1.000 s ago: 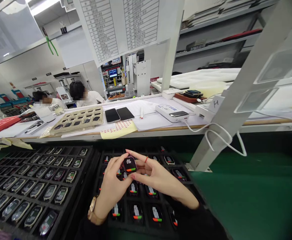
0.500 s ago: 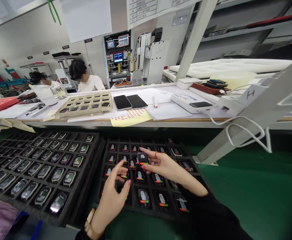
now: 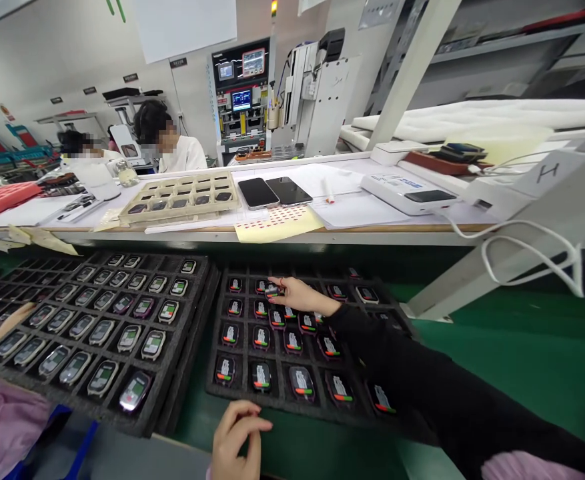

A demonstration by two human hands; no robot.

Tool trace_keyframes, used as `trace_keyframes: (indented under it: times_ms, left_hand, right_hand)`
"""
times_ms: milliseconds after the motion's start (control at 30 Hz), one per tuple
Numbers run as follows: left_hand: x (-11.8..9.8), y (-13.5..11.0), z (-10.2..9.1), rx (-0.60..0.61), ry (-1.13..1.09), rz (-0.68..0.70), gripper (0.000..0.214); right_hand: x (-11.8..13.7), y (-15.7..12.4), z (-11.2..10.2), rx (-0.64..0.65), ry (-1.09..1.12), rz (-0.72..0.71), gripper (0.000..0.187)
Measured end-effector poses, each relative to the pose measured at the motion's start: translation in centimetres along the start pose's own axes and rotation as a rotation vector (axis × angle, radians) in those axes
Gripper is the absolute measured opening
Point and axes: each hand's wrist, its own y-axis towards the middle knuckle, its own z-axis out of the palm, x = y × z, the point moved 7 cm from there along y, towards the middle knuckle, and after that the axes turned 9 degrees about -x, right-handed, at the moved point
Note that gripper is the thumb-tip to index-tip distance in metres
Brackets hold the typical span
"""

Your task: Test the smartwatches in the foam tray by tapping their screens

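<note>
My right hand (image 3: 299, 295) reaches over the back part of a black foam tray (image 3: 285, 405), its thumb and fingers closed on a small smartwatch (image 3: 272, 292) without a strap. Several like it lie face up in the tray's square pockets, such as one smartwatch (image 3: 261, 377) with pale text and a red and green bar on its dark screen. Below the tray's front edge, my left hand (image 3: 239, 437) is loosely bent with fingers apart, holding nothing. Its wrist is mostly out of view.
To the left, stacked foam trays (image 3: 165, 373) hold more watch bodies, and a co-worker's arm (image 3: 7, 327) reaches over them. On the shelf stand a beige tray (image 3: 182, 207), two dark phones (image 3: 258, 193) and a white box (image 3: 405, 193). A slanted white post (image 3: 477, 260) with a cable is at right.
My right hand has carried the smartwatch away from me to the tray's back rows. My left hand has drawn back below the tray's front edge. A co-worker's arm has appeared at left.
</note>
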Motion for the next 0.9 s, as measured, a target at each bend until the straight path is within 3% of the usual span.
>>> trace_keyframes:
  times_ms: [100,333,500,567,633,700,767,900]
  left_hand:
    - [0.6,-0.3,0.1,0.015,0.000,0.032,0.029]
    - [1.3,-1.1,0.6,0.073,0.074,0.108,0.029]
    - [1.3,-1.2,1.0,0.159,0.077,0.142,0.029]
    - [0.8,-0.3,1.2,0.248,0.001,0.071,0.030]
    - [-0.2,1.1,1.5,0.394,-0.122,-0.044,0.028]
    - [-1.8,2.2,1.6,0.588,-0.279,-0.185,0.022]
    - [-3.7,3.3,1.0,0.694,-0.337,-0.229,0.022]
    - [-5.9,3.0,0.2,0.860,-0.451,-0.258,0.048]
  right_hand:
    - [0.5,0.7,0.7,0.058,-0.114,-0.019,0.022]
    - [0.6,0.6,0.3,0.105,-0.327,-0.026,0.025]
    - [1.4,0.0,-1.5,0.019,-0.344,-0.048,0.060]
    - [2.0,-0.6,-3.1,-0.053,-0.317,-0.065,0.063]
    - [2.6,-1.8,-4.9,-0.123,-0.281,-0.070,0.051]
    - [3.1,-3.7,-6.5,-0.172,-0.244,-0.065,0.042]
    - [3.4,-6.3,-7.6,-0.199,-0.194,-0.049,0.043]
    - [3.4,-12.6,-8.1,-0.274,0.050,0.079,0.057]
